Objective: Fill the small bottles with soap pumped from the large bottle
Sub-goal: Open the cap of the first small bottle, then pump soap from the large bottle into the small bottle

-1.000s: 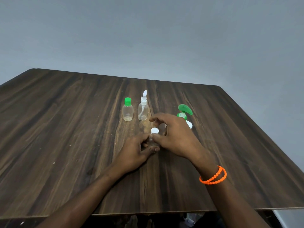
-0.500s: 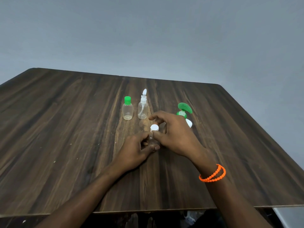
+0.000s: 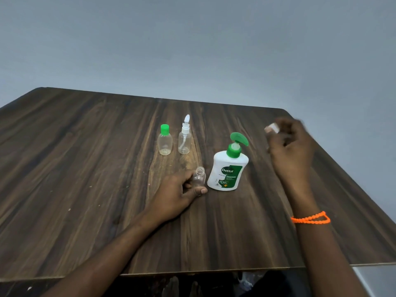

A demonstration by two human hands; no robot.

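We are reading print on one thing only, the large soap bottle point(image 3: 229, 171), a white pump bottle with a green pump head. Its front label is showing the brand name "Dettol" in white letters on a green panel, and just under that we are making out the word "ORIGINAL" in white capitals. Lower on the same label we are seeing a figure that is looking like "99.9%", though it is small and soft. The remaining fine print on the label is staying too small for us to read. We are finding nothing else readable.
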